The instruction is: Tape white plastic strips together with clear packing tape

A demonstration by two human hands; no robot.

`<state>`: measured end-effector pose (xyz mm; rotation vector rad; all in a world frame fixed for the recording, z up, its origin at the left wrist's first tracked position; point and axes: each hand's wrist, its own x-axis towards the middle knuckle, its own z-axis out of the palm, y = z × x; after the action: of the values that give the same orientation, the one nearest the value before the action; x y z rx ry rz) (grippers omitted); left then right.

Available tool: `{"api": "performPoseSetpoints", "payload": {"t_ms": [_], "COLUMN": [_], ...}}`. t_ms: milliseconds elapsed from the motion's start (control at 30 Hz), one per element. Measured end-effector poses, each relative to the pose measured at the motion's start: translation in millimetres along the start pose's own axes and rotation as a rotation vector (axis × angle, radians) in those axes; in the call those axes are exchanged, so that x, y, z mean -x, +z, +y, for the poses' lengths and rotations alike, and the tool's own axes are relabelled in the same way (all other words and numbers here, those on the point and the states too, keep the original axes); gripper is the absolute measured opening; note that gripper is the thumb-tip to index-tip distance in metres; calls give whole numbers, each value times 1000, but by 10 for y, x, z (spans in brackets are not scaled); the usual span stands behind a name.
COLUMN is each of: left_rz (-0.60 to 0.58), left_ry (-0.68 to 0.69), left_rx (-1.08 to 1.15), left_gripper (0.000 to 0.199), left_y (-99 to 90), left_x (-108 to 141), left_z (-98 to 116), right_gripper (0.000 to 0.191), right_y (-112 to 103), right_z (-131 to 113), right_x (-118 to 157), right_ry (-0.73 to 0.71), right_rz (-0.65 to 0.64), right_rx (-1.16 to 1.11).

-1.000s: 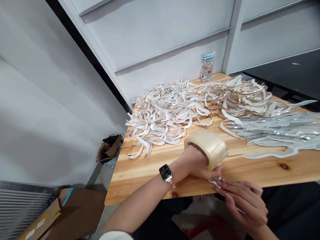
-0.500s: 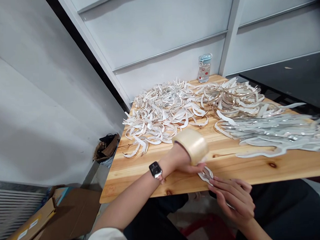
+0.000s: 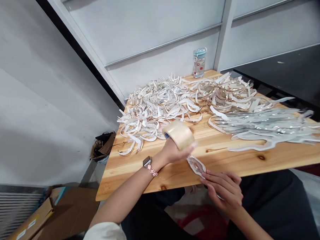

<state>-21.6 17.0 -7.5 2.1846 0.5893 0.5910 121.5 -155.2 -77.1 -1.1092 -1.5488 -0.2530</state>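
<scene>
My left hand (image 3: 176, 152) holds a wide roll of clear-tan packing tape (image 3: 179, 134) above the front of the table, its fingers hidden inside or behind the roll. Its fingertips are blurred, near the far end of a looped clear strip with a white edge (image 3: 196, 165). At the table's front edge, my right hand (image 3: 225, 191) pinches the near end of that strip between thumb and fingers. Part of the strip is hidden under the right fingers.
On the wooden table (image 3: 130, 170) lie a heap of curled white-and-clear strips (image 3: 159, 109), a coiled pile (image 3: 228, 95) and a flat stack of strips (image 3: 268, 126). A water bottle (image 3: 199, 63) stands at the back by the wall. Cardboard boxes (image 3: 65, 212) sit on the floor at left.
My left hand has turned and lifted slightly away from the strip, moving left with the tape roll. More of the strip shows in my right hand, and the whole view has shifted slightly.
</scene>
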Motion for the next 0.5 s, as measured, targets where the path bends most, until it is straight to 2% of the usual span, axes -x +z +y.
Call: {"api": "performPoseSetpoints", "payload": {"t_ms": [100, 167, 233, 367, 433, 500], "left_rz": [255, 338, 275, 9, -21, 50], "left_ry": [-147, -141, -65, 79, 78, -30], "left_rx": [346, 387, 277, 39, -25, 122], "left_gripper": [53, 60, 57, 38, 33, 40], "left_y": [-88, -132, -109, 59, 94, 55], "left_x": [-28, 0, 42, 33, -22, -77], "left_z": [-105, -115, -54, 116, 116, 48], "right_gripper": [22, 22, 22, 23, 23, 23], "right_y": [5, 14, 22, 8, -17, -42], "right_z": [3, 9, 21, 48, 49, 38], "right_x": [6, 16, 30, 63, 71, 70], "right_ry": [2, -1, 0, -9, -6, 8], "right_rz": [-5, -4, 7, -9, -39, -69], "right_rx": [1, -2, -3, 17, 26, 33]}}
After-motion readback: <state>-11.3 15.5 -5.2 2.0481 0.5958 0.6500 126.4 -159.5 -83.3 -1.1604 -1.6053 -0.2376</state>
